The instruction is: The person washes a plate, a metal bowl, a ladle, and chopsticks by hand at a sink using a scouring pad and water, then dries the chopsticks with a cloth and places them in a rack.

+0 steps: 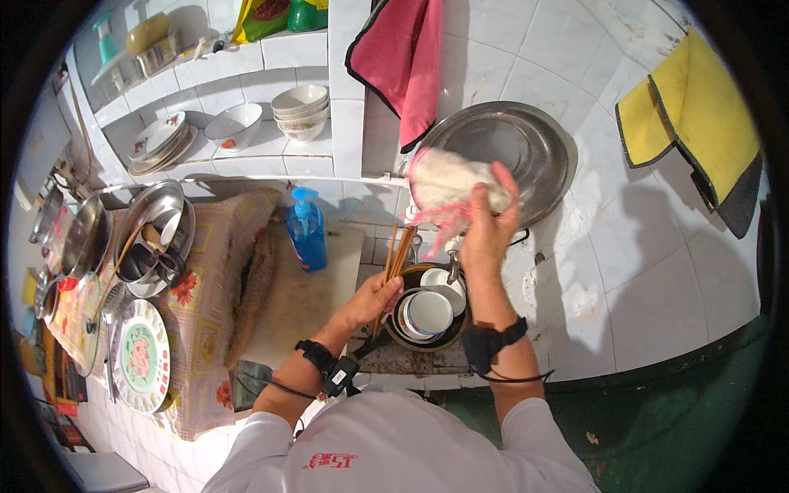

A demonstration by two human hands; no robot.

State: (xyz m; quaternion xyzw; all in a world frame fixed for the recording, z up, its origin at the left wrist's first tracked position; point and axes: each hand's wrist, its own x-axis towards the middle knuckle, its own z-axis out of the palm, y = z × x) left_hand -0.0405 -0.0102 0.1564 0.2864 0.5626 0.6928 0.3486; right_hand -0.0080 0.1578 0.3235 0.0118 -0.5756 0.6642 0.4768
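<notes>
My left hand (381, 296) is closed round a bunch of wooden chopsticks (399, 254), their tips pointing up and away from me. Raised above the tap (453, 268), my right hand (493, 215) grips a white cloth with pink edging (447, 185), which hangs in front of a large round metal lid or basin. Below both hands a dark pan (425, 346) stands in the tiled sink area, with white bowls (429, 312) stacked in it and another white dish (445, 288) beside them under the tap. The pan's handle (370, 346) points towards my left forearm.
A blue pump bottle (307, 234) stands left of the sink. Further left, a cloth-covered surface (212, 246) holds metal pans, utensils and a patterned plate (142, 357). Bowls (300, 111) and plates (159, 138) fill a tiled shelf. The metal lid or basin (524, 148) leans against the wall.
</notes>
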